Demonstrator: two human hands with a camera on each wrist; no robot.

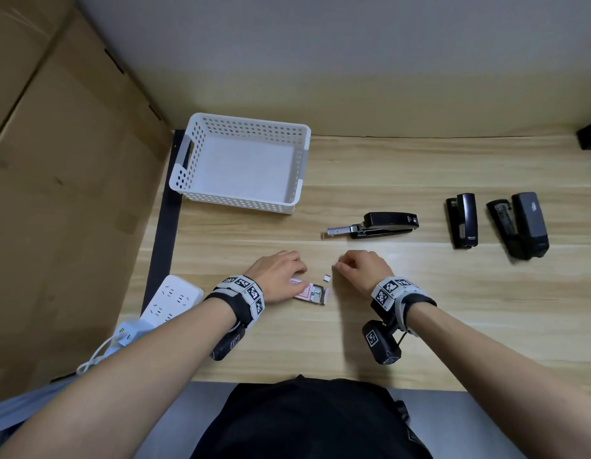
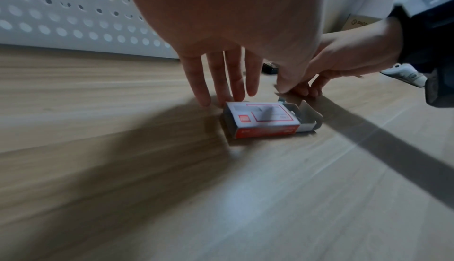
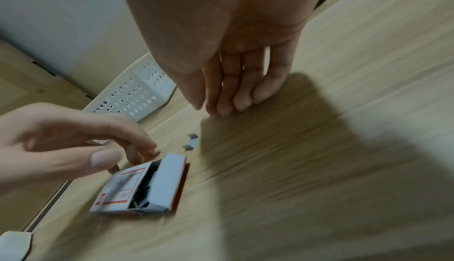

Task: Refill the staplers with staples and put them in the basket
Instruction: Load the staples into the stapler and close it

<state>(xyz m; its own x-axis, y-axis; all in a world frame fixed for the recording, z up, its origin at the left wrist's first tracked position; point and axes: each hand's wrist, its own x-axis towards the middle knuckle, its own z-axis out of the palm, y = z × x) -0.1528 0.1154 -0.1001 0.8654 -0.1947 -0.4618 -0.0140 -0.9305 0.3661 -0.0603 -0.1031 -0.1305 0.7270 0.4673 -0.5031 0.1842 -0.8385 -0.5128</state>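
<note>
Spanning the view was a pale wooden table [image 1: 419, 309], flanked on the left by large cardboard boxes [image 1: 55, 160]. At its far left corner stood a white perforated basket [image 1: 194, 134], nothing in it. Three black staplers sat apart from the basket: one stapler [image 1: 386, 223] near the middle, lying on its side with its metal staple tray pulled out toward the left; two more, a slim stapler [image 1: 463, 220] and a bulkier stapler [image 1: 525, 223], well to the right. A white power strip [image 1: 170, 298] rested at the near left edge. Left hand [image 1: 277, 271]: fingers fairly straight and relaxed, tips resting on the table against the far side of a small red-and-white staple box [image 2: 265, 118], nothing grasped. Box flap open, staples visible inside. Right hand [image 1: 363, 265]: fingers bunched together with thumb, tips down on the table; whether they pinched anything could not be told. Between the hands, a short loose strip of staples [image 3: 192, 142] lay on the table, just beyond the box
</note>
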